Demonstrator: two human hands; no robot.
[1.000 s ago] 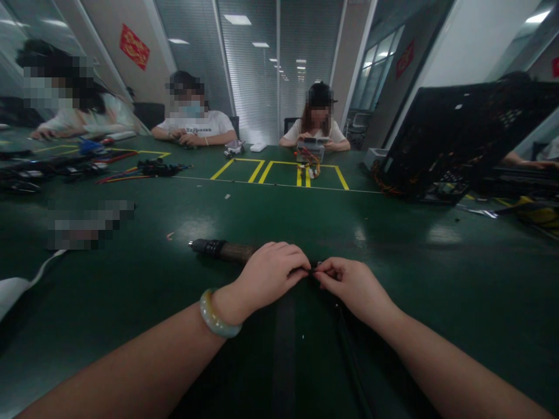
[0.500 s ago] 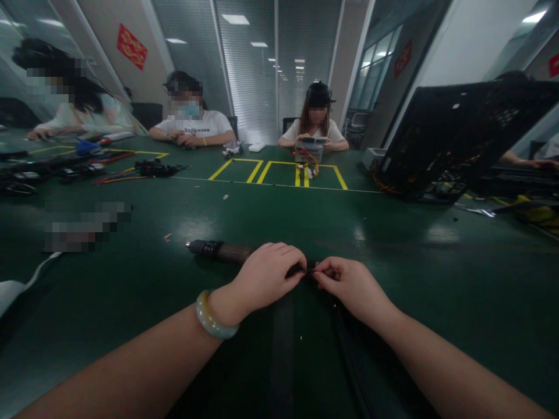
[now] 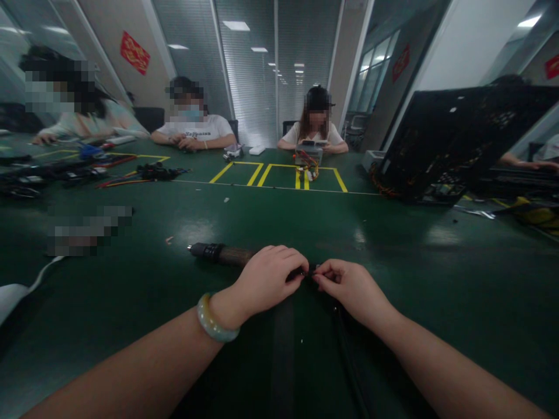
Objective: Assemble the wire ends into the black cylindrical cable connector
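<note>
A dark, rod-shaped tool [image 3: 233, 256] with a black ribbed collar, a shiny metal tip and a brown section lies across the green table, its tip toward the left. Over its right part rests my left hand [image 3: 273, 276], fingers curled around it; the palm hides what lies beneath. Close beside it, my right hand [image 3: 351, 285] pinches a small dark end of the same assembly between thumb and fingers, too small to make out. A black cord or strap [image 3: 347, 343] runs from under my right hand toward the near edge. My left wrist wears a bangle [image 3: 213, 320].
Across the table [image 3: 262, 221] sit several people. A large black panel [image 3: 454, 139] leans at the right. Bundles of cables [image 3: 152, 171] lie at the left, and a grey box with coloured wires [image 3: 309, 157] stands at the far side. A white cable [image 3: 43, 270] trails at the left.
Both hands keep nearly the same hold and place. The whole scene has shifted slightly downward in view.
</note>
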